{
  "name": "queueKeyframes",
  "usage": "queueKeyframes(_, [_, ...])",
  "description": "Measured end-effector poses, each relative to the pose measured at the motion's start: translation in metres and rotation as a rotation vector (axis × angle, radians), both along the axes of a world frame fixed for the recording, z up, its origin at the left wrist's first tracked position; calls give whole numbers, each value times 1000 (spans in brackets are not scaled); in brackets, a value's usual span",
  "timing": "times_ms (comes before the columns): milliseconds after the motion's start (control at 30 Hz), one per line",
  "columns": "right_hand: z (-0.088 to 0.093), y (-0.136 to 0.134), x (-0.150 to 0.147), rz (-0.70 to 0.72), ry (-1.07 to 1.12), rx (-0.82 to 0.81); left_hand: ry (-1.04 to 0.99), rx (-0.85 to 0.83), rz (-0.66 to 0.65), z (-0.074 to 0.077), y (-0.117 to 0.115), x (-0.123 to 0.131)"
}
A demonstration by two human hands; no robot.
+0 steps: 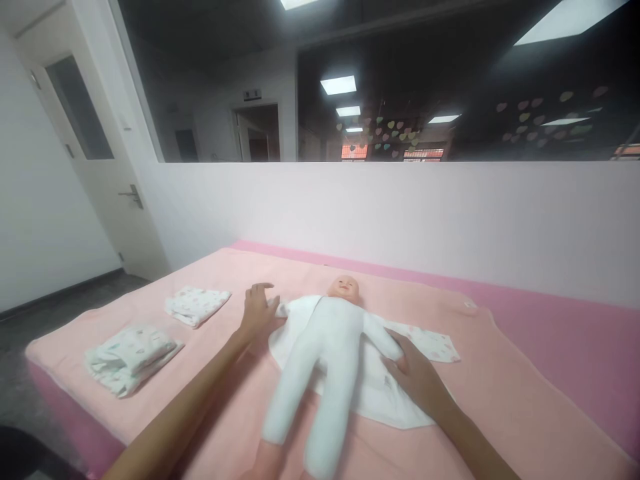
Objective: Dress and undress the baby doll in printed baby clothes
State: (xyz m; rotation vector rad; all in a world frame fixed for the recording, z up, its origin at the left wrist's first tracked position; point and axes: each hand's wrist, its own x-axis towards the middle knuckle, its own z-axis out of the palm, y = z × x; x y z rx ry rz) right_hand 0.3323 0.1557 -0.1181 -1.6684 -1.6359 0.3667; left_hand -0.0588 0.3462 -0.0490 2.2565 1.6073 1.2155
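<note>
A baby doll with a soft white body (333,327) lies on its back over a white printed cloth shirt (395,400), which seems spread flat to fit under it. The bare right hand (415,370) pinches the doll's white arm (381,335), maybe to steady it. The bare left hand (257,310) is loosely spread on the other side; I can't tell if it touches the doll. Two folded white printed cloths (195,305) lie aside, likely out of the way
</note>
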Motion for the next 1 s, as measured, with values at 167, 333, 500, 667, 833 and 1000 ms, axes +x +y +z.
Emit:
queueKeyframes(167, [-5,4,7,-40,-53,40,164,135,-546,43,-44,103])
queueKeyframes(333, [-11,8,12,-60,20,74,661,172,-987,28,-72,214])
queueKeyframes(500, [-14,10,13,-146,178,105,944,200,-888,-4,-65,254])
queueKeyframes(667, [-10,10,14,-246,161,84,895,325,-748,8,-51,238])
queueKeyframes(833, [-14,11,17,-224,225,72,843,269,-658,21,-43,228])
queueKeyframes(1000, [-16,15,15,-203,166,100,815,191,-614,28,-42,223])
